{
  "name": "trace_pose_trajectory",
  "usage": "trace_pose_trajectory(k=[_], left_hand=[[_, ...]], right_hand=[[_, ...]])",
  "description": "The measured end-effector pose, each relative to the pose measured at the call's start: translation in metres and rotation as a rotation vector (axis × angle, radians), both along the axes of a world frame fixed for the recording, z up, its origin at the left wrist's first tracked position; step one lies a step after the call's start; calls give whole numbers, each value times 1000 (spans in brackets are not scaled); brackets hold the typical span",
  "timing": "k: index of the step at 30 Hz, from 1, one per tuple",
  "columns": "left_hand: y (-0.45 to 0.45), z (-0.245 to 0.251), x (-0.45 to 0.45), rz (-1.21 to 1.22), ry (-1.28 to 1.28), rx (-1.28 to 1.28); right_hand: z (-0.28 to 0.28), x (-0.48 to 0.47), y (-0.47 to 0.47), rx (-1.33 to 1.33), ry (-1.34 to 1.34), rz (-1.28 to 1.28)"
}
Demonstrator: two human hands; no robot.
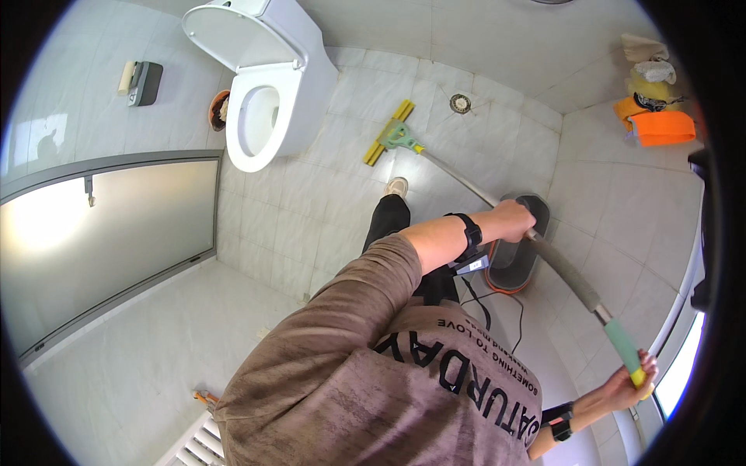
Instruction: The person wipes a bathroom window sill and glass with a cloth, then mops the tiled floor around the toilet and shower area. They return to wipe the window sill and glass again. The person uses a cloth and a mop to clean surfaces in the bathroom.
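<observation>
My left hand [512,220] is wrapped around the metal pole of a sponge mop [460,173], just ahead of the grey sleeve on its handle. At the lower right, my right hand [626,385] holds the green and yellow end of that handle. The pole slants up and left across the view to a green bracket and a yellow sponge head [389,133], which rests on the tiled floor [355,134] between the toilet and a round drain. My left forearm and hand pass over a grey oval bucket [513,265] and hide part of it.
A white toilet [262,119] stands at upper left, lid raised. Beside it sits an orange-rimmed bin [219,110]. Cloths [661,128] hang on the right wall. A cable [520,323] runs near the bucket. My shoe [397,186] is below the mop head. A frosted panel [128,233] stands left.
</observation>
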State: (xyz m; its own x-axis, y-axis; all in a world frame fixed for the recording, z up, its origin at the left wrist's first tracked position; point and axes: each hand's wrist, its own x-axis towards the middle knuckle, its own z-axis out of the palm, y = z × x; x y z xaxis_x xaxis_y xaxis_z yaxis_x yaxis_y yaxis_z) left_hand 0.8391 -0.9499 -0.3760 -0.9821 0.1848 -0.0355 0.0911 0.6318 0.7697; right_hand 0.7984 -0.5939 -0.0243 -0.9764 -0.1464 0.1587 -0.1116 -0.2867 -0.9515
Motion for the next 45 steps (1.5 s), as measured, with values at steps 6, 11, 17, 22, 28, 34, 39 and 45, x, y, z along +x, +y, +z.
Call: trace_pose_trajectory(k=[6, 11, 17, 22, 28, 34, 39, 45], left_hand=[[-246, -103, 171, -140, -143, -176], [-404, -243, 97, -74, -106, -257], [-432, -251, -44, 0, -110, -341], [-393, -249, -96, -42, -158, -338], [-289, -250, -90, -216, -212, -348], [-171, -206, -101, -349, -105, -211], [-88, -163, -101, -478, -32, -87], [-41, -165, -108, -575, -76, -101]], right_hand=[[-143, 214, -248, -101, -142, -196], [-304, 153, -400, -132, -179, -225], [-328, 18, -428, -219, -114, -143], [-315, -29, -404, -191, -182, -272], [-298, 0, -311, -144, -254, -422], [-233, 21, -216, 7, -135, -519], [-172, 55, -161, 62, -97, -623], [-181, 64, -112, 31, -33, -660]])
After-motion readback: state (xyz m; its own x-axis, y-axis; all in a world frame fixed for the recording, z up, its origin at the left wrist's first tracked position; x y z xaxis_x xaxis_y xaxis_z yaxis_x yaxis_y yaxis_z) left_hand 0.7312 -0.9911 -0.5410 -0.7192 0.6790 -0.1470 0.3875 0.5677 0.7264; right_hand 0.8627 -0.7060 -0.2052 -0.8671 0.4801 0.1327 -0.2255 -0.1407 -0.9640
